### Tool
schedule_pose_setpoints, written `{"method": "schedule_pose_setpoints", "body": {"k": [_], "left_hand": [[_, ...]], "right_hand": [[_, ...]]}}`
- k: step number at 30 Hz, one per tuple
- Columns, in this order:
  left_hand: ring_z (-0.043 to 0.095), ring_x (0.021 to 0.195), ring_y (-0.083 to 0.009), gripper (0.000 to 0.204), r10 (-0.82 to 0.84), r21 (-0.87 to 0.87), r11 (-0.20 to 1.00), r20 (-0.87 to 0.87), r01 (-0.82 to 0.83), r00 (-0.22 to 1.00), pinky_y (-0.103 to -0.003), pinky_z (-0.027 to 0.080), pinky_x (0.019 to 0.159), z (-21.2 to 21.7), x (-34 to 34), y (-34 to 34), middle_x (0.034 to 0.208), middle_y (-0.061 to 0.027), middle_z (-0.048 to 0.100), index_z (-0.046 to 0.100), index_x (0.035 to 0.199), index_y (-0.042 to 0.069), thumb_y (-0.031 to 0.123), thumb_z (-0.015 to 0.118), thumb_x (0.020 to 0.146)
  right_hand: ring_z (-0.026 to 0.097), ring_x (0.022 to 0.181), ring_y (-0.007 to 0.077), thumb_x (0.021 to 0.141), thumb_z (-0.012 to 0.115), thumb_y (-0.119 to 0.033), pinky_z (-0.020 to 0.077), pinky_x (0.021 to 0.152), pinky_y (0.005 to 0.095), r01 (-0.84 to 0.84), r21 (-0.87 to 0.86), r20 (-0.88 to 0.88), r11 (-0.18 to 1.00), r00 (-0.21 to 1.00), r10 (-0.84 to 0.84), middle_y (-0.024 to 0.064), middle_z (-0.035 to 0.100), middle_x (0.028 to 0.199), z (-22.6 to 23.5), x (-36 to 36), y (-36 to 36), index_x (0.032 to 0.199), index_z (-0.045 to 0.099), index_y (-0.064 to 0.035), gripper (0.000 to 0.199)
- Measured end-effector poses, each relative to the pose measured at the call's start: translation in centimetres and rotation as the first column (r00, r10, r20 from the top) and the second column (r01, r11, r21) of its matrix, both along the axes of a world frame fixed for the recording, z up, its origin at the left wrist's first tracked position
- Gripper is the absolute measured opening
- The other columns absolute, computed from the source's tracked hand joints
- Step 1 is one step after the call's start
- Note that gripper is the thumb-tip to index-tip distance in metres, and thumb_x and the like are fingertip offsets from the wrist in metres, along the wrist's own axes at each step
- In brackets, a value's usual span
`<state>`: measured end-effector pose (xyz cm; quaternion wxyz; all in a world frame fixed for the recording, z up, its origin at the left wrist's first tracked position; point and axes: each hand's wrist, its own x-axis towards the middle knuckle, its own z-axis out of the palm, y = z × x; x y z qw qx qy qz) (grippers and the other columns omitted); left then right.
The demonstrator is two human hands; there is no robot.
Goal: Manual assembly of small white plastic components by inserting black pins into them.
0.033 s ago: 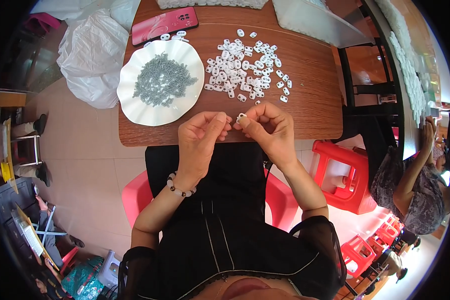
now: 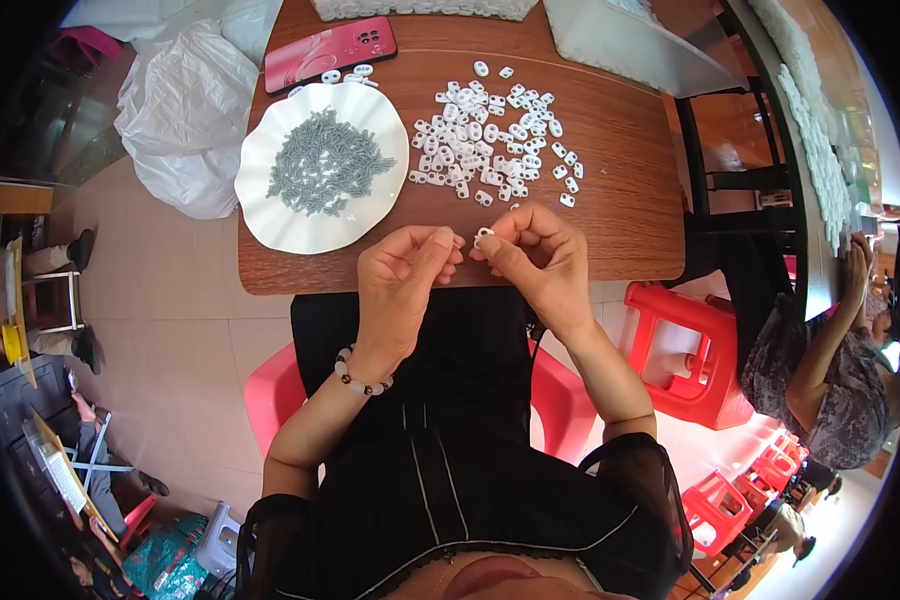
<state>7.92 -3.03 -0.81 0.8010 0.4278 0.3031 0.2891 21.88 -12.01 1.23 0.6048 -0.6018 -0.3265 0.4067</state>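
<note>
Over the near edge of the brown wooden table (image 2: 630, 235), my two hands are close together but apart. My right hand (image 2: 540, 258) pinches a small white two-hole plastic piece (image 2: 484, 234) between thumb and forefinger. Thumb and fingers of my left hand (image 2: 402, 275) are pressed together beside it; whatever they hold, if anything, is too small to make out. Beyond my hands lies a loose heap of similar white pieces (image 2: 470, 132). To its left stands a white wavy-rimmed plate (image 2: 260, 215) bearing a pile of small grey-green rods (image 2: 330, 165).
A pink phone (image 2: 320, 55) lies at the table's far left, with a few white pieces beside it. A white bin (image 2: 630, 45) stands at the far right. Red stools (image 2: 685, 355) are on the right, near another person (image 2: 820, 390). A white plastic bag (image 2: 185, 120) is left of the table.
</note>
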Motion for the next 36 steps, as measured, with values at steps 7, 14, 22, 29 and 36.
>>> {"method": "schedule_pose_setpoints", "body": {"k": [7, 14, 22, 29, 36], "left_hand": [[0.056, 0.071, -0.0049, 0.017, -0.030, 0.010, 1.000, -0.015, 0.030, 0.999, -0.019, 0.044, 0.064, 0.0, 0.2, -0.4, 0.082, -0.0029, 0.065, 0.066, 0.093, 0.000, 0.016, 0.060, 0.092], [0.055, 0.069, -0.0043, 0.016, -0.010, -0.004, 1.000, 0.007, 0.010, 1.000, -0.019, 0.044, 0.064, 0.2, 0.3, -0.7, 0.082, -0.0027, 0.065, 0.066, 0.093, -0.001, 0.014, 0.060, 0.092], [0.056, 0.066, -0.0039, 0.018, -0.024, 0.060, 0.998, -0.049, 0.027, 0.999, -0.018, 0.044, 0.061, 0.3, 0.0, -1.0, 0.077, -0.0020, 0.066, 0.067, 0.092, -0.001, 0.016, 0.062, 0.091], [0.056, 0.066, -0.0042, 0.020, -0.129, 0.075, 0.988, -0.087, 0.135, 0.988, -0.018, 0.044, 0.060, 0.4, -0.3, -0.5, 0.077, -0.0029, 0.066, 0.068, 0.092, -0.001, 0.018, 0.063, 0.090], [0.055, 0.068, -0.0049, 0.021, -0.195, -0.084, 0.978, -0.051, 0.190, 0.980, -0.018, 0.044, 0.061, 0.8, -0.8, -0.6, 0.079, -0.0034, 0.065, 0.067, 0.095, -0.001, 0.019, 0.065, 0.089]], "right_hand": [[0.060, 0.076, 0.0065, 0.086, 0.061, -0.002, 0.0469, 0.064, 0.0200, -0.016, -0.006, 0.061, 1.000, 0.998, 0.016, 0.0018, 0.064, 0.083, -0.3, 0.6, -0.1, 0.099, 0.063, 0.0016, 0.013], [0.058, 0.069, 0.0131, 0.076, 0.073, -0.001, 0.0459, 0.063, 0.0241, -0.039, 0.121, 0.612, 0.992, 0.790, -0.044, 0.0052, 0.066, 0.080, 0.5, -0.2, 0.0, 0.087, 0.067, -0.0004, 0.013], [0.057, 0.068, 0.0200, 0.069, 0.075, 0.001, 0.0444, 0.059, 0.0299, -0.122, 0.295, 0.790, 0.948, 0.589, -0.170, 0.0062, 0.064, 0.077, 0.2, 0.2, -0.2, 0.084, 0.067, -0.0030, 0.017], [0.055, 0.068, 0.0215, 0.067, 0.070, 0.005, 0.0453, 0.057, 0.0315, -0.164, 0.257, 0.824, 0.952, 0.552, -0.127, 0.0034, 0.060, 0.076, 1.0, 0.8, -0.2, 0.083, 0.065, -0.0064, 0.021], [0.055, 0.069, 0.0213, 0.068, 0.069, 0.005, 0.0455, 0.058, 0.0308, -0.251, 0.230, 0.804, 0.940, 0.593, -0.039, 0.0045, 0.060, 0.077, 1.2, 1.3, -0.6, 0.085, 0.065, -0.0053, 0.020]]}}
